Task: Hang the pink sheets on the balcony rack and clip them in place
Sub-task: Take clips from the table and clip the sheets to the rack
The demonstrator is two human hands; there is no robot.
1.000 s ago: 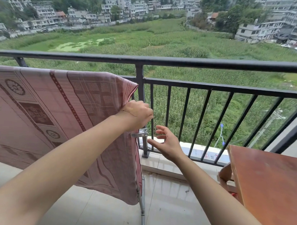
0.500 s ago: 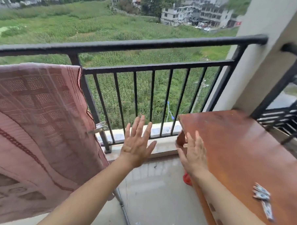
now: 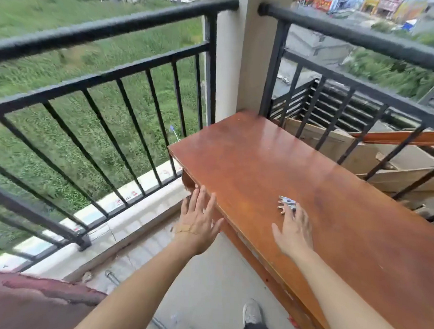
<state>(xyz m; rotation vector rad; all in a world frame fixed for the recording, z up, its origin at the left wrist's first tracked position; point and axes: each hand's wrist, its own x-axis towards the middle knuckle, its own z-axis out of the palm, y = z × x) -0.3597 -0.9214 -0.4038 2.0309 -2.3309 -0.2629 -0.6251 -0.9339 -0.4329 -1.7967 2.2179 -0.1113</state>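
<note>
Pink cloth, the sheet [image 3: 31, 303], shows only as a corner at the bottom left, below the black balcony railing [image 3: 103, 67] and well apart from both hands. Further right, the left hand [image 3: 198, 228] hovers with fingers straight and spread, holding nothing, its tips just beside the near corner of the reddish wooden desk [image 3: 334, 182]. On the desk lies a small bunch of metal clips [image 3: 285, 201]. The right hand [image 3: 293, 233] stretches over the desk, fingers loose and fairly straight, their tips touching the near end of the clips without closing round them. A grey shoe [image 3: 253, 312] stands on the floor beside the desk. Flattened cardboard [image 3: 336, 147] lies behind the far railing.
</note>
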